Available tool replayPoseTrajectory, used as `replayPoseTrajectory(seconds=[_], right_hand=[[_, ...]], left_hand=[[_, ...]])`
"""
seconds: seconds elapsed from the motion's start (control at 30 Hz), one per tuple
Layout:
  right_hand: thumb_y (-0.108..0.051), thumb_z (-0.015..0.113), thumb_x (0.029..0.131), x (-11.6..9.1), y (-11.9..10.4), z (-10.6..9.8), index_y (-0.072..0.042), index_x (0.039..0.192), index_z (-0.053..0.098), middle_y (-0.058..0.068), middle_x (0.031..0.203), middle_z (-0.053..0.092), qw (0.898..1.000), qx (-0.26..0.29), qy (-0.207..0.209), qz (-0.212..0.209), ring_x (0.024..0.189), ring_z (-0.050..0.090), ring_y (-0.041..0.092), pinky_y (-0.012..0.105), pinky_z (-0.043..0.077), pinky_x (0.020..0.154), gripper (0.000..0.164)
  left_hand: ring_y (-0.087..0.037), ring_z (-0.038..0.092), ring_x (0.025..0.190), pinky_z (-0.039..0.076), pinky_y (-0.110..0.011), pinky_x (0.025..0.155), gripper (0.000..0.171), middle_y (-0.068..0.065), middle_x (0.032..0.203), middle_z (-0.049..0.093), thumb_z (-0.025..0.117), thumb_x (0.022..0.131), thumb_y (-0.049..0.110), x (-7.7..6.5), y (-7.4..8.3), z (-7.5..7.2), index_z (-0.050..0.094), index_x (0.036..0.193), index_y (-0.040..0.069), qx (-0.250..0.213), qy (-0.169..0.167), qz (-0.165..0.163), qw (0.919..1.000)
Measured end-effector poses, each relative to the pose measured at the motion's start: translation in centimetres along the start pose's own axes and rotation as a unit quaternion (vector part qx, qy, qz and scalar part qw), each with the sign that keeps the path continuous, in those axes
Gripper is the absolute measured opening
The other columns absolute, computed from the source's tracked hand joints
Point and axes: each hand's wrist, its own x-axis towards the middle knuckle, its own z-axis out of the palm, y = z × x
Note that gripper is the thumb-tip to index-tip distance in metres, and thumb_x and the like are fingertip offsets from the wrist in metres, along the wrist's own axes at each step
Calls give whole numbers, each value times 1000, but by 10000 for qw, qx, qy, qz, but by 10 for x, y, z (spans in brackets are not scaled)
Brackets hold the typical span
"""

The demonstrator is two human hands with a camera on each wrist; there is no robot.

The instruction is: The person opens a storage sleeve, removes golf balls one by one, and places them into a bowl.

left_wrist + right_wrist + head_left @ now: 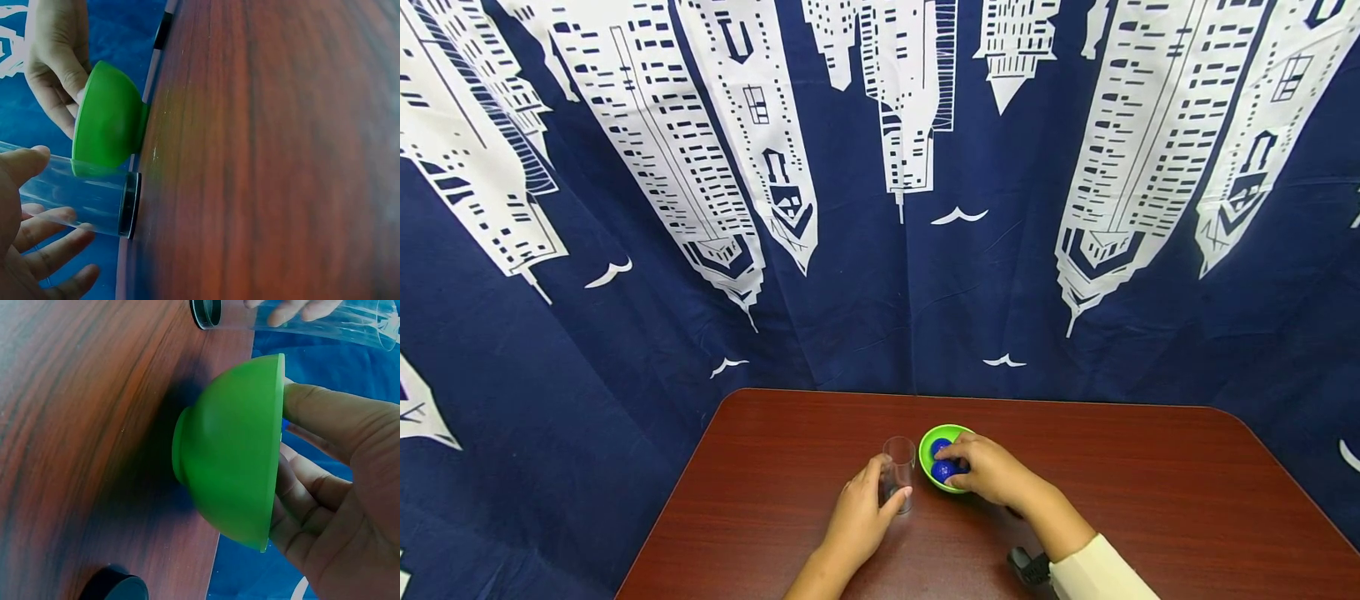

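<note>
A clear plastic tube (900,467) with a black base stands upright on the table. My left hand (859,512) holds it, thumb on one side and fingers on the other; the left wrist view shows the fingers loosely spread beyond the thumb. Close to the tube's right is a green bowl (927,471) containing blue balls (942,448). My right hand (992,471) reaches over the bowl's rim, its thumb and fingers about the nearer blue ball (943,472). In the right wrist view, the green bowl (234,450) hides the fingertips.
A round black cap-like piece (119,586) lies on the table on the bowl's other side, mostly under the right arm in the head view. The reddish-brown wooden table (775,467) ends in front of a dark blue curtain (850,333) printed with white buildings.
</note>
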Motion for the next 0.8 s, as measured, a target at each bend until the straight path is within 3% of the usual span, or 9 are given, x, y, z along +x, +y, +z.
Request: replayPoseTrajectory(seconds=[0.27, 0.5, 0.8], right_hand=[[-16, 80, 84, -1, -2, -1, -7, 116, 75, 0, 98, 64, 9999, 116, -55, 57, 89, 58, 13, 32, 52, 80, 33], [-9, 82, 81, 0, -5, 2, -10, 105, 68, 2, 97, 64, 9993, 266, 79, 246, 89, 61, 17, 36, 53, 80, 27], [-10, 83, 80, 2, -7, 4, -9, 106, 74, 2, 98, 64, 9989, 49, 164, 441, 92, 63, 18, 40, 55, 85, 27]], left_hand=[[-25, 69, 112, 57, -43, 92, 51, -11, 126, 69, 68, 96, 37, 3, -1, 1, 52, 134, 7, -111, -181, 28, 9998], [-26, 70, 110, 58, -43, 90, 52, -13, 126, 69, 70, 95, 33, 5, -1, 2, 51, 136, 5, -96, -222, 82, 9997], [-24, 70, 110, 57, -43, 91, 54, -12, 124, 70, 72, 95, 31, 7, 1, 1, 51, 138, 7, -275, -327, -109, 9990]])
